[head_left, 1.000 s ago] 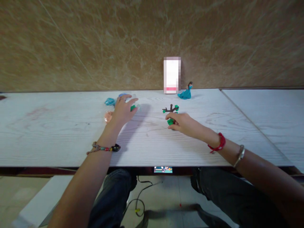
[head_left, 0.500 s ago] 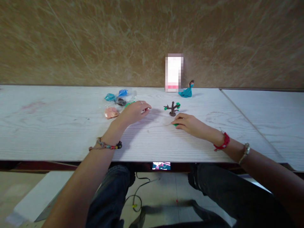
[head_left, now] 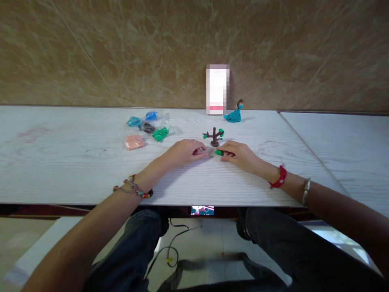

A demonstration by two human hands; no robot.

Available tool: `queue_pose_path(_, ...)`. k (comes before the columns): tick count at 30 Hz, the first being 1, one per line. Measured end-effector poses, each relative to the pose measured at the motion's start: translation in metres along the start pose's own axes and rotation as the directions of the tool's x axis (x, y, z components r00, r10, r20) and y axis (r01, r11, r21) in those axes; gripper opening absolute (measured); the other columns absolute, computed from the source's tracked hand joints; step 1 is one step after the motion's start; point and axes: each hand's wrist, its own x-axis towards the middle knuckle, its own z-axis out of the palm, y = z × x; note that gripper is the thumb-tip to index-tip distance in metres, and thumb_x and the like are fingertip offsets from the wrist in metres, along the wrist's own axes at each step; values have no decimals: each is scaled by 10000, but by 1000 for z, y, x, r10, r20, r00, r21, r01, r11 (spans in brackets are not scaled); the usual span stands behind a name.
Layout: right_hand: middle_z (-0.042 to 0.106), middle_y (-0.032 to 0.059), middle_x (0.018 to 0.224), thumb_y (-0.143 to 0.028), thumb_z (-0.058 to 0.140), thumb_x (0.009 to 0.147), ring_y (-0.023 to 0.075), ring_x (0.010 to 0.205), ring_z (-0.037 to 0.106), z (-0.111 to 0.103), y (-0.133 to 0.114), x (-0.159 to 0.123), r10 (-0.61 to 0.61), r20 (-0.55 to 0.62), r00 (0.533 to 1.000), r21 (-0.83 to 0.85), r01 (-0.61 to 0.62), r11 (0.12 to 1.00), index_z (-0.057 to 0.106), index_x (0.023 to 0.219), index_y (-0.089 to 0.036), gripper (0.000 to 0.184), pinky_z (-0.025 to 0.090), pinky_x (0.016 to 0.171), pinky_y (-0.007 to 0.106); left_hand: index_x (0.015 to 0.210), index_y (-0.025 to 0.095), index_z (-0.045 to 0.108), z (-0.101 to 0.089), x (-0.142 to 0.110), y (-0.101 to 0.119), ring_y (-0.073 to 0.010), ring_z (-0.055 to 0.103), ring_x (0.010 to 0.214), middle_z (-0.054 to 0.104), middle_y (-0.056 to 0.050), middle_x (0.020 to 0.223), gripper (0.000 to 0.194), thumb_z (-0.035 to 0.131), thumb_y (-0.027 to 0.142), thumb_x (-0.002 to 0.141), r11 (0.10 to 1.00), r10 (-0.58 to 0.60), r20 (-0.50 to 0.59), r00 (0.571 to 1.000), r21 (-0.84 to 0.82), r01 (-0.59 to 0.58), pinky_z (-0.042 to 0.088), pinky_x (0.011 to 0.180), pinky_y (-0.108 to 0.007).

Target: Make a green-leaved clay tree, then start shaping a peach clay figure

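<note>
My right hand (head_left: 240, 155) is closed on a small lump of green modelling clay (head_left: 218, 152), which pokes out past the fingertips just over the table. Facing it from the left is my left hand (head_left: 190, 151), fingers curved and thumb apart, with nothing visible in it. Just beyond both hands stands a little brown clay tree (head_left: 214, 138), upright on a round foot, with green blobs on its branches. Behind the tree, to the right, is a clay figure in a teal dress (head_left: 234, 115).
Bags of clay lie at the left: green (head_left: 160, 133), peach (head_left: 135, 142), teal (head_left: 134, 121), blue (head_left: 151, 116) and dark brown (head_left: 148, 127). A blurred-out bright phone-like panel (head_left: 216, 89) leans on the marbled wall (head_left: 136, 52). The white table (head_left: 75, 170) ends before my knees.
My left hand has moved right and nearer, away from the green bag and close to my right hand. More of the green lump shows at my right fingertips. The view has shifted slightly.
</note>
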Motion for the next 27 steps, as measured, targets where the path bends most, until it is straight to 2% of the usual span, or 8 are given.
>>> queue_pose_path(4, 637, 60, 881, -170, 538, 782, 154, 823, 571, 2, 3, 3, -26, -11, 1000, 9, 27, 1000, 657, 913, -189, 178, 447, 760, 290, 933, 176, 608, 11, 7, 9, -128, 528, 644, 625, -36, 730, 353, 477, 465, 777, 1000, -1, -52, 999, -1, 1, 362, 585, -243)
queue_pose_path(9, 626, 72, 860, -139, 505, 793, 156, 837, 558, 3, -1, 6, -86, 29, 996, -6, 87, 996, 643, 844, -155, 148, 444, 769, 282, 867, 179, 597, 21, 16, 18, -136, 516, 666, 597, -20, 713, 324, 521, 471, 749, 1000, -11, -85, 996, -3, 11, 349, 582, -248)
queue_pose_path(13, 628, 84, 872, -105, 494, 778, 156, 826, 555, 4, -2, 7, -38, 11, 999, -30, 39, 999, 628, 856, -129, 157, 429, 755, 274, 760, 167, 590, 22, 23, 21, -110, 456, 555, 521, 15, 585, 276, 554, 440, 735, 997, -21, -61, 998, -69, 17, 300, 513, -234)
queue_pose_path(17, 624, 49, 790, -177, 544, 764, 144, 741, 550, 3, 2, 7, 44, -32, 999, -40, -45, 998, 630, 847, -148, 123, 414, 684, 255, 734, 161, 595, 20, 25, 22, -88, 408, 490, 445, 43, 511, 213, 557, 370, 748, 984, -39, -47, 998, -176, 30, 276, 492, -227)
queue_pose_path(22, 611, 85, 851, -216, 490, 820, 164, 814, 546, 4, 1, 6, -33, 14, 999, -157, 35, 987, 654, 903, -139, 200, 414, 730, 266, 734, 140, 600, 17, 25, 22, -81, 387, 479, 400, 58, 481, 109, 563, 243, 737, 963, -106, 7, 994, -249, 104, 279, 510, -226)
queue_pose_path(27, 596, 107, 863, -244, 486, 828, 171, 799, 534, 5, -9, 10, -30, 70, 997, -331, 52, 942, 641, 908, -91, 232, 405, 676, 265, 710, 124, 592, 14, 27, 23, -78, 383, 477, 410, 56, 491, 105, 507, 174, 744, 943, -171, 75, 982, -275, 185, 276, 505, -213)
